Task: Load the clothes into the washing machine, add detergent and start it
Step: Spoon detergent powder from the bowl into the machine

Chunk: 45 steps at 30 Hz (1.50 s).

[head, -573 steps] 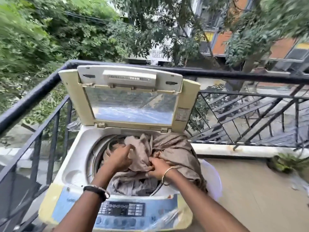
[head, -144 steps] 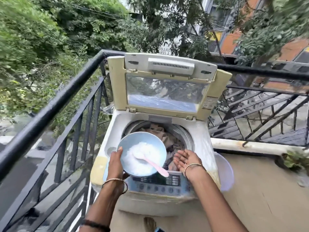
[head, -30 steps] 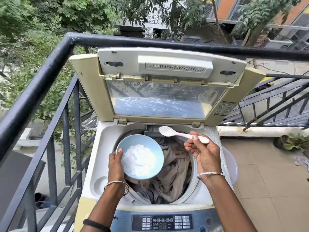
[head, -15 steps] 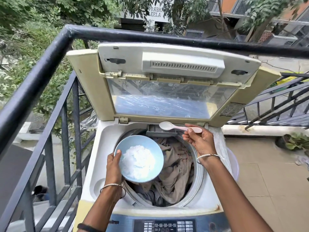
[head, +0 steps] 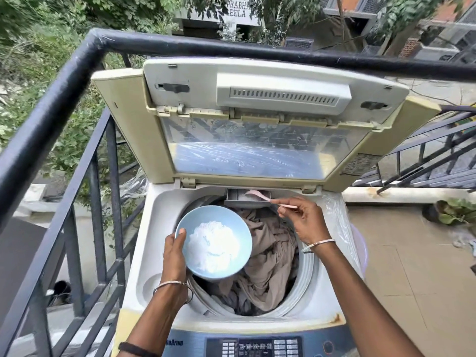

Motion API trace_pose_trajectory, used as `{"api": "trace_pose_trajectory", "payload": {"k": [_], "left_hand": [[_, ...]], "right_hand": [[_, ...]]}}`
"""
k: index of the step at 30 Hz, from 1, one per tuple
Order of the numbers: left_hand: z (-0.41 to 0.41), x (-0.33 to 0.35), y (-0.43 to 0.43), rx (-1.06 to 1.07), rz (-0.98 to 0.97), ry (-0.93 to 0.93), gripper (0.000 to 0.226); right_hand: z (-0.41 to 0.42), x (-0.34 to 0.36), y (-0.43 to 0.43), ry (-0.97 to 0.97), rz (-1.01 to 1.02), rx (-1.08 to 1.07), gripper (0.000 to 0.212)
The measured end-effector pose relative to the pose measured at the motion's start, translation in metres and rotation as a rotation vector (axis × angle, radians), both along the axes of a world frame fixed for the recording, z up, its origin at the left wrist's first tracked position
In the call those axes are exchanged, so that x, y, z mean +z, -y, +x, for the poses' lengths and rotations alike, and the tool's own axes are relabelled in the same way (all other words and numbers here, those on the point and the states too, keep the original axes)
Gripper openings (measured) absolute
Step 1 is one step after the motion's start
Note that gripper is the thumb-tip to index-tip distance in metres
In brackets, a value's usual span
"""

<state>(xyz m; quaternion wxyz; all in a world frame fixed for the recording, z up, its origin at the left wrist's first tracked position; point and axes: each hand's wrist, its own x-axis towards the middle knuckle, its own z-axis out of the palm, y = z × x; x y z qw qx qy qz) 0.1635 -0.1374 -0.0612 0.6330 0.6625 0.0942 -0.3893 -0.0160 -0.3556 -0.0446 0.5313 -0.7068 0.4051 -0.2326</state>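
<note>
Head view: left hand (head: pixel 175 256) grips the rim of a blue bowl (head: pixel 233 225) of white detergent powder (head: pixel 212 247), over the brown clothes (head: pixel 268 256) in the washing machine (head: pixel 144 253) drum. Right hand (head: pixel 302 219) pinches a pink spoon (head: pixel 260 196); beyond its fingers, the spoon bowl tips into the detergent drawer (head: pixel 237 196) below the raised lid (head: pixel 123 124).

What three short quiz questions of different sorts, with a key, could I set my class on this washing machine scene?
1. True or false: the lid of the washing machine is shut.
2. Which hand holds the blue bowl of white powder?
3. Multiple choice: the pink spoon has its scoop end over A) the control panel, B) the detergent drawer at the back of the opening, C) the railing.

Key: 1 false, it stands open. 2 the left hand; the right hand holds the spoon. 3 B.
</note>
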Motion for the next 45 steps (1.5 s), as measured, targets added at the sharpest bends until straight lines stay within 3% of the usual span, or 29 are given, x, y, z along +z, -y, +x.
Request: {"api": "trace_pose_trajectory", "payload": {"k": [9,17,28,35,39,45], "left_hand": [[-0.002,-0.001,0.003,-0.025,-0.013,0.021,0.024],[-0.004,0.008,0.002,-0.073,-0.013,0.077,0.033],[-0.012,0.026,0.008,-0.153,-0.06,0.242,0.054],[-0.015,0.028,0.005,-0.235,-0.096,0.279,0.036],[-0.017,0.025,0.004,-0.254,-0.099,0.263,0.037],[-0.018,0.02,0.006,-0.178,-0.091,0.2,0.027]], "right_hand": [[-0.007,0.002,-0.009,0.04,0.002,-0.031,0.026],[-0.016,0.031,-0.045,0.388,0.302,-0.184,0.022],[-0.017,0.02,-0.092,0.287,0.255,-0.103,0.016],[-0.014,0.021,-0.106,0.403,0.441,-0.232,0.018],[-0.013,0.023,-0.114,0.466,0.579,-0.304,0.022],[-0.015,0.028,-0.113,0.508,0.666,-0.367,0.024]]}}
